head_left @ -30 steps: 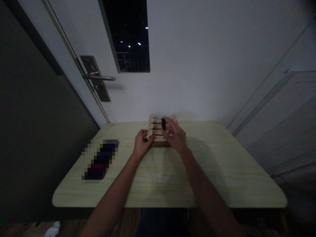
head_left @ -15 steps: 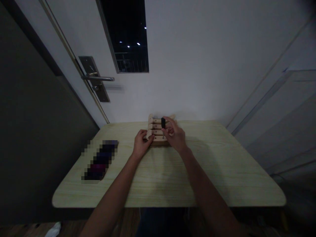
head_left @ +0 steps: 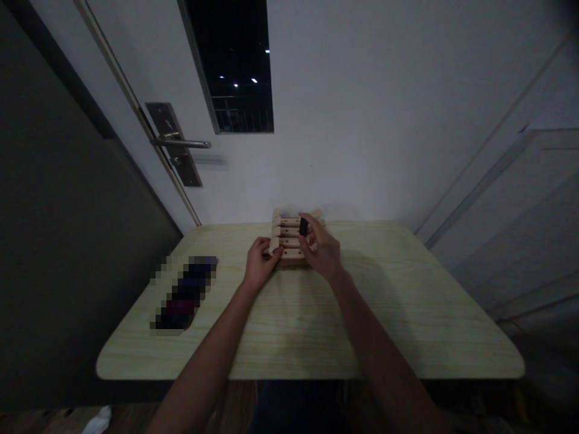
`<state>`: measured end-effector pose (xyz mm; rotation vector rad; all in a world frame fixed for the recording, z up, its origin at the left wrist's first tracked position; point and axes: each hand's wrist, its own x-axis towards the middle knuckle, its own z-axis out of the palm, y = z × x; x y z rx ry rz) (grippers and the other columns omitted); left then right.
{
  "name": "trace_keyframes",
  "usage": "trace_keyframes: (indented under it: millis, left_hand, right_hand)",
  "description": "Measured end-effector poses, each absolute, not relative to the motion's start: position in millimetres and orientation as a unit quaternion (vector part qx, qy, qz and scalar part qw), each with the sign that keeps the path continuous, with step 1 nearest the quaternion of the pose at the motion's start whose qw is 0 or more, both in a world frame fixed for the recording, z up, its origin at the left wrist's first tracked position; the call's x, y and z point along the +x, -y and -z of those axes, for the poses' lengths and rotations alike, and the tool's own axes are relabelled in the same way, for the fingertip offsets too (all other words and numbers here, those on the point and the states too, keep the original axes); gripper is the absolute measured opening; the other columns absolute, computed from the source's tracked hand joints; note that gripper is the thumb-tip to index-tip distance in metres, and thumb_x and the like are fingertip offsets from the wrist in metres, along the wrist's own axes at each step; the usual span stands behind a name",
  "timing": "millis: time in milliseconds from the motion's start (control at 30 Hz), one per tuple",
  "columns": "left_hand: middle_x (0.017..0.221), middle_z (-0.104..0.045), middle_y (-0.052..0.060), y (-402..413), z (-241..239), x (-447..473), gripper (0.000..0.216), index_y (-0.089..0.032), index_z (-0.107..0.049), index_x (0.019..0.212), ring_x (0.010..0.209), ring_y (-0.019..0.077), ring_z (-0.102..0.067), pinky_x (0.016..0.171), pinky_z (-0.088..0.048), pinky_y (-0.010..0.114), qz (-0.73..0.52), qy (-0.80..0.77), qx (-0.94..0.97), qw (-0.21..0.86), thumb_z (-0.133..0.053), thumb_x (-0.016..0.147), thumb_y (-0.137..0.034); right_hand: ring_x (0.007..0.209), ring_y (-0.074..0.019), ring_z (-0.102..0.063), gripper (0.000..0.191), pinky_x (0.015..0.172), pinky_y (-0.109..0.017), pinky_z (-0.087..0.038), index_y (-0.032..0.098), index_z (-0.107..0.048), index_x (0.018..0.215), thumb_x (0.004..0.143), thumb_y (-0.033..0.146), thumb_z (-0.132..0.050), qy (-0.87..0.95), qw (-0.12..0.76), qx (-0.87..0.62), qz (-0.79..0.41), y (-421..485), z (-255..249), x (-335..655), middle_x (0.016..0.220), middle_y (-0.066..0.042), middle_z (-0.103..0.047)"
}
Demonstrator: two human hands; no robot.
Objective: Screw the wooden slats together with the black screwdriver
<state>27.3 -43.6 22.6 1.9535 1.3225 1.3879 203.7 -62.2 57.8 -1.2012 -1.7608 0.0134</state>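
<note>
1. The near left corner of a slatted wooden piece (head_left: 292,263) is gripped by the left hand (head_left: 262,263), with the thumb laid along its top.
2. A small black handle (head_left: 303,227) is pinched upright between the thumb and fingers of the right hand (head_left: 323,252), above the right part of the slats.
3. The wooden piece is set near the far edge of a pale wood-grain table (head_left: 407,313), close to a white door (head_left: 344,108).
4. A dark, pixelated object (head_left: 183,295) is seen on the table's left side, well apart from both hands.
</note>
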Motion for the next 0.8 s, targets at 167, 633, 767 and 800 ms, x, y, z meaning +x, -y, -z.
trace_keyframes:
  millis: [167,633,767,800]
  left_hand:
    - [0.088,-0.056,0.006,42.2,-20.9,26.2,0.017,-0.016,-0.066,0.079,0.083,0.0162,-0.056,0.064,-0.05,0.024,-0.494,-0.469,0.71,0.182,-0.058,0.081,-0.03]
    - [0.089,-0.057,0.006,42.6,-20.4,26.1,0.017,-0.016,-0.067,0.082,0.085,0.017,-0.057,0.063,-0.05,0.024,-0.485,-0.478,0.709,0.185,-0.056,0.082,-0.029]
    - [0.092,-0.057,0.007,42.2,-19.1,26.5,0.017,-0.016,-0.068,0.083,0.087,0.0173,-0.057,0.062,-0.051,0.024,-0.489,-0.477,0.703,0.197,-0.057,0.082,-0.03]
    - [0.092,-0.057,0.007,42.1,-18.9,26.5,0.018,-0.016,-0.068,0.083,0.087,0.0174,-0.057,0.061,-0.051,0.024,-0.491,-0.477,0.701,0.201,-0.057,0.081,-0.03]
  right_hand:
    - [0.066,-0.0132,-0.06,0.048,0.065,-0.026,-0.048,0.026,-0.041,0.135,0.088,0.029,-0.047,0.723,0.474,-0.502,-0.012,61.5,-56.5,204.0,0.085,0.0,-0.067]
    - [0.058,-0.0129,-0.057,0.05,0.059,-0.025,-0.044,0.025,-0.041,0.136,0.087,0.035,-0.049,0.724,0.462,-0.513,0.002,60.0,-55.4,203.9,0.068,0.003,-0.063]
    - [0.058,-0.0108,-0.056,0.052,0.059,-0.023,-0.043,0.027,-0.043,0.134,0.086,0.04,-0.055,0.713,0.466,-0.523,-0.004,58.8,-55.1,202.4,0.074,0.003,-0.065]
    - [0.058,-0.0105,-0.056,0.052,0.058,-0.022,-0.043,0.028,-0.043,0.134,0.085,0.04,-0.055,0.712,0.465,-0.526,-0.004,58.7,-55.1,201.9,0.075,0.003,-0.065]
